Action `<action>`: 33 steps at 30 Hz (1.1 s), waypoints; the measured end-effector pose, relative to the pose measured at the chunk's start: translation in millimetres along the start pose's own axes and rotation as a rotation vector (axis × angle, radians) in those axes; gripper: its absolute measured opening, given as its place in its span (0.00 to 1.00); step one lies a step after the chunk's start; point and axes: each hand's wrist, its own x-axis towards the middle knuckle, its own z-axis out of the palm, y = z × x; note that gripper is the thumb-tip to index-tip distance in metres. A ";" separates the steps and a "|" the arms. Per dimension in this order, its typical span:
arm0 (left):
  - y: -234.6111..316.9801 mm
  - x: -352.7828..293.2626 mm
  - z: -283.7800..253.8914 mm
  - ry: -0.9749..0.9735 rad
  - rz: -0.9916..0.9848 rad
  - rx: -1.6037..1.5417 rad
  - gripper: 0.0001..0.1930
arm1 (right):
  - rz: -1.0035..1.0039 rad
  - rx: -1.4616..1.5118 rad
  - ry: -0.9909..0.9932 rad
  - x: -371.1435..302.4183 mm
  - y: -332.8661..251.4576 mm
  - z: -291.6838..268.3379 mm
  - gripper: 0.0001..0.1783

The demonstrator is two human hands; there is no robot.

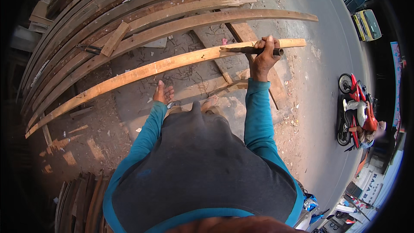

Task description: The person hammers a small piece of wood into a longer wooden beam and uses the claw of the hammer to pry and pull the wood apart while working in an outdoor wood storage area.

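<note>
My right hand (264,57) is closed around a dark pry bar (246,50), which has a narrow forked tip at its left end and a hollow, pipe-like right end. The bar's tip lies over a long, pale wooden batten (168,63) that runs from the lower left to the upper right. My left hand (163,92) is just on the near side of the batten, apart from it, with its fingers spread and nothing in them.
Beyond the batten lie several long beams (172,11), with a short wood block (115,39) and dark pliers (89,49) on them. Crossing planks (254,45) and scattered nails lie below. At right, a person on a red motorcycle (357,112) is on the road (327,60).
</note>
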 end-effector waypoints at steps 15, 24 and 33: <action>64.5 47.1 -32.5 0.224 0.185 -0.742 0.57 | -0.043 -0.337 -0.184 -75.9 6.0 39.9 0.18; 79.0 67.6 -63.6 0.465 0.201 -0.740 0.48 | 0.051 -0.298 -0.280 -84.1 -2.3 92.9 0.22; 119.7 -26.0 -140.4 0.307 0.002 0.225 0.44 | -0.020 -0.098 -0.471 -130.7 4.7 64.6 0.27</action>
